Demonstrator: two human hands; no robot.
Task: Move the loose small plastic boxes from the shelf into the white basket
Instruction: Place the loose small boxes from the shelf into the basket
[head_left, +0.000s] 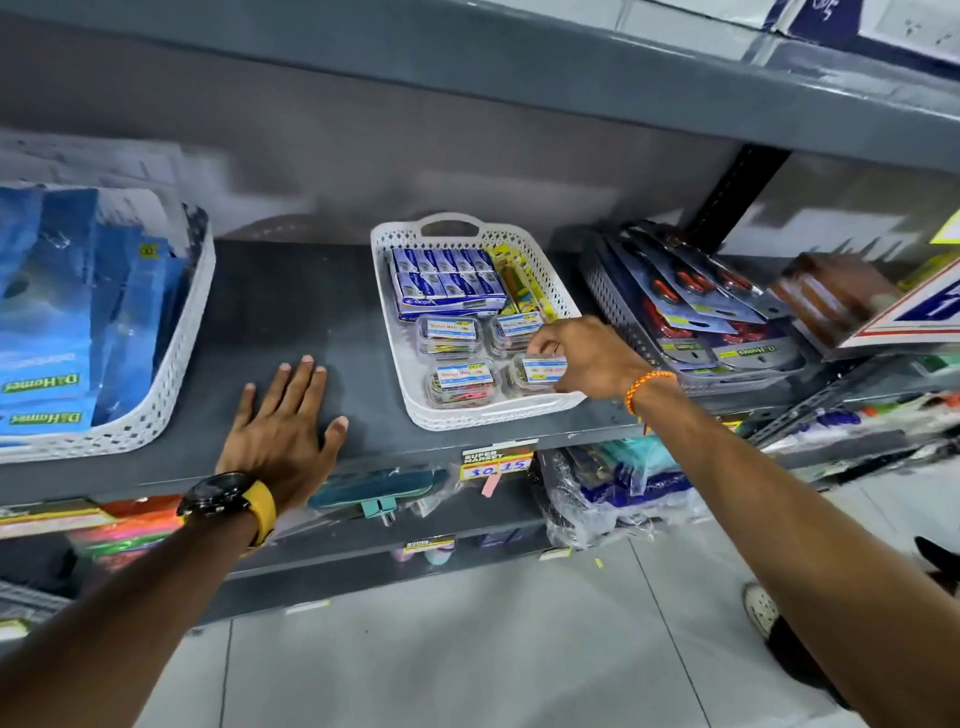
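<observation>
right hand (587, 358) gripping small box (540, 371) inside white basket (410, 395).

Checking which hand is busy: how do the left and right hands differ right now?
The left hand lies flat and open on the bare shelf; the right hand pinches a small plastic box inside the white basket. Left wears a watch, right an orange cord. Both reach forward.

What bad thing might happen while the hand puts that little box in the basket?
The white basket sits close to the shelf's front edge, so a push from the right hand might nudge it off. The small plastic box is only in a fingertip grip, so it might slip. The front of the basket already holds three other clear boxes, so the last one could end up crooked.
</observation>
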